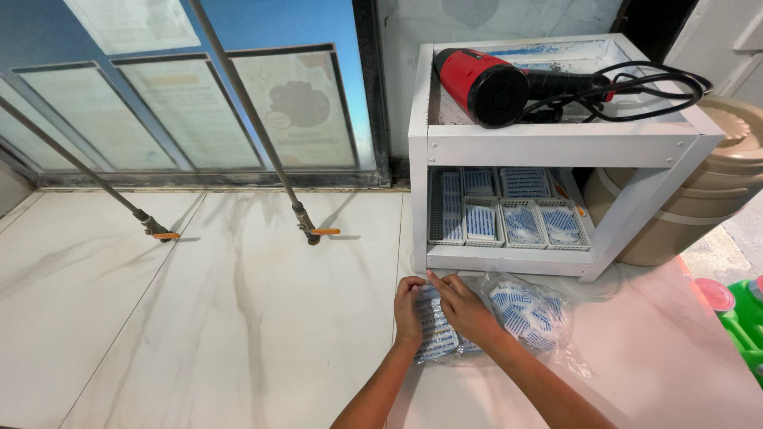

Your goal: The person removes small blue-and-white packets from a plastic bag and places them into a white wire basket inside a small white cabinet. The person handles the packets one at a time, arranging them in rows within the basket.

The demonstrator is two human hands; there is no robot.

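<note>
On the pale marble floor, my left hand (408,311) grips the left edge of a stack of small blue-and-white packets (438,332). My right hand (462,306) rests on top of the same stack, fingers pointing up-left. Just to the right lies a clear plastic bag (531,314) holding more of the same packets. Directly beyond my hands stands a white shelf unit (548,145); its lower shelf holds grey baskets (524,222) filled with similar packets.
A red and black hair dryer (493,83) with a coiled black cord lies on the shelf top. A tan barrel (699,199) stands to the right. Two metal poles (306,226) meet the floor at left, before glass panels. Green and pink plastic items (739,310) sit far right.
</note>
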